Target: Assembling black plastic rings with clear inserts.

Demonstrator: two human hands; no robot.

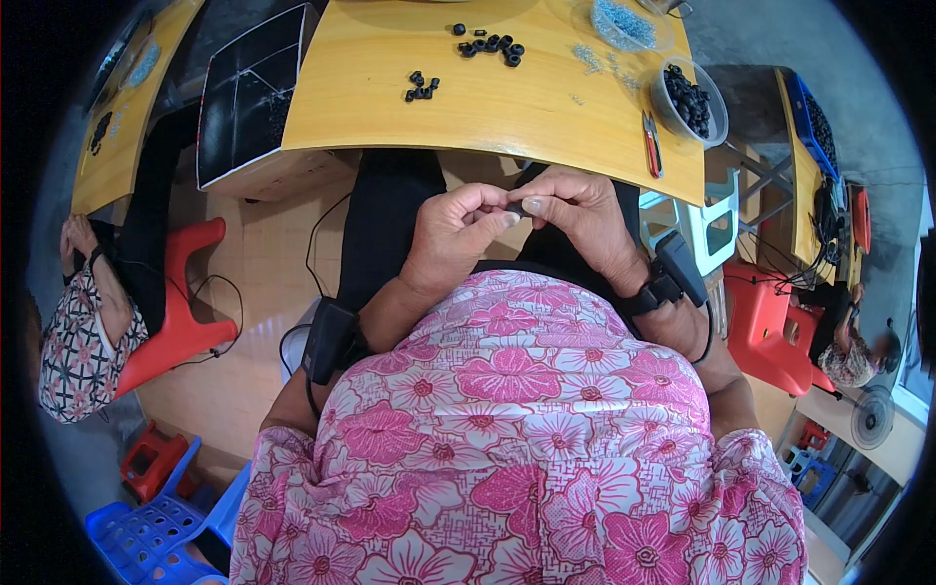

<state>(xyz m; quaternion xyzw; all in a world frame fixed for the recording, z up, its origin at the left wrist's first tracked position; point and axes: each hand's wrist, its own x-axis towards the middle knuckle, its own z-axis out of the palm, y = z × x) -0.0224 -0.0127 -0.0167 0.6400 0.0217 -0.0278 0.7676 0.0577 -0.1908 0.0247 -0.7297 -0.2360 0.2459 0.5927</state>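
My left hand (450, 236) and my right hand (583, 220) meet just in front of the table's near edge, above my lap. Between their fingertips they pinch a small black part (515, 207); the fingers cover most of it, so its shape is hard to make out. On the yellow table (370, 122) beyond lie a group of larger round black parts (502, 45) and a group of smaller black pieces (421, 91). Red-handled snips (652, 151) rest near the right edge, apart from both hands.
A clear bowl (722, 117) of black parts stands at the table's right edge. Behind it is a tub (595, 27) of small pale-blue pieces. A black-lined box (249, 93) adjoins the table's left side. Other people sit at left and far right. Red stools (185, 302) stand around.
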